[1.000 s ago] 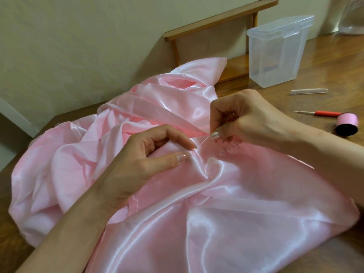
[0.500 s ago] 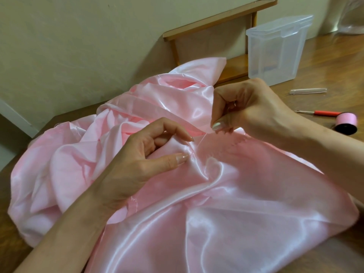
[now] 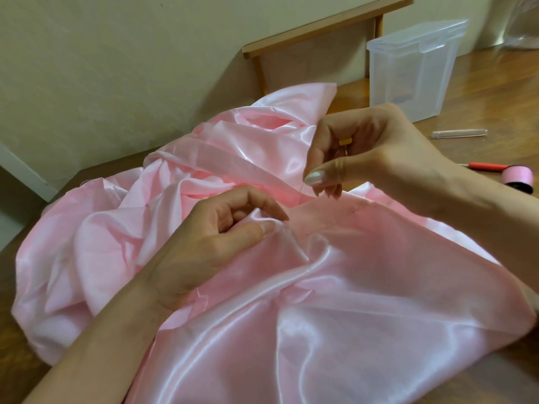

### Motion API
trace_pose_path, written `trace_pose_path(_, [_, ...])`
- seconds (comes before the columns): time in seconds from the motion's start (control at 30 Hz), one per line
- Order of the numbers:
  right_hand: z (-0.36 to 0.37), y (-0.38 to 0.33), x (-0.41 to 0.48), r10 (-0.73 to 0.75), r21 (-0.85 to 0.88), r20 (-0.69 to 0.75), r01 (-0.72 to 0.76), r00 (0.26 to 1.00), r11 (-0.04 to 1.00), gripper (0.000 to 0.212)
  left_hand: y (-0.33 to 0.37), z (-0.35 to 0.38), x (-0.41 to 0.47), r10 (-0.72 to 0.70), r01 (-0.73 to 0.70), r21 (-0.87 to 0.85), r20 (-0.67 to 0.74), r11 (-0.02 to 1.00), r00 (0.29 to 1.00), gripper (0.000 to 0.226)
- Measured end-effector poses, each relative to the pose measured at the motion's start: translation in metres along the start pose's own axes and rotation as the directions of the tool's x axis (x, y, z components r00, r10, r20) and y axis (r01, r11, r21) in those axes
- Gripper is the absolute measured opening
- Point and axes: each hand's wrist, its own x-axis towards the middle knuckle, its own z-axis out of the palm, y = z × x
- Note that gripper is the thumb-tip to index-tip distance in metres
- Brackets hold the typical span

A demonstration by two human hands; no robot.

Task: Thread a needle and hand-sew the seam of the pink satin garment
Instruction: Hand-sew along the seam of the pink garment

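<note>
- On the counter [image 3: 495, 83], the pink satin garment [image 3: 350, 287] lies heaped and fills most of my view. The seam [image 3: 354, 207] sits mid-frame, between the hands.
- The seam's long axis runs across the view, rising slightly rightward. The stitched stretch is on the right, and the unsewn end points toward the left hand [image 3: 204, 246].
- Step, as I judge it: mid-stitch, drawing the slack through.
- A faint thread [image 3: 300, 196] climbs from the seam to the right hand [image 3: 373, 153], which is held above the cloth.
- Right fingers [image 3: 323, 176] are pressed together, pinching the thread. I can't make out the needle.
- Left fingers [image 3: 253, 231] pinch a fold just beside the seam.
- Next move calls for snugging the thread without puckering the satin, then re-entering close along the seam line.
</note>
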Motion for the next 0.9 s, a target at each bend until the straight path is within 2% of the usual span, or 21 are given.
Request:
trace_pose_path(0.13, [0.005, -0.003, 0.000, -0.001, 0.009, -0.006, 0.001, 1.000, 1.000, 0.013, 0.000, 0.001, 0.001, 0.035, -0.032, 0.076, -0.031, 0.997, 0.999, 0.015])
trace_pose_path(0.3, [0.011, -0.005, -0.001, -0.026, 0.012, -0.009, 0.026, 1.000, 1.000, 0.012, 0.003, 0.002, 0.001, 0.024, -0.025, -0.050, -0.029, 0.998, 0.999, 0.016])
trace_pose_path(0.53, [0.011, 0.000, 0.000, -0.001, -0.050, -0.072, -0.002, 0.997, 0.999, 0.010, 0.004, 0.001, -0.002, 0.075, -0.074, -0.036, 0.015, 0.997, 0.997, 0.013])
trace_pose_path(0.7, [0.009, 0.004, 0.000, 0.022, -0.073, -0.079, -0.028, 0.997, 0.997, 0.010, 0.002, -0.001, -0.001, 0.060, -0.056, -0.109, 0.032, 0.992, 0.998, 0.018])
trace_pose_path(0.9, [0.009, 0.004, 0.000, 0.015, -0.075, -0.080, -0.021, 0.997, 0.997, 0.010, 0.004, 0.003, 0.000, 0.105, -0.104, -0.028, 0.000, 0.994, 0.995, 0.009])
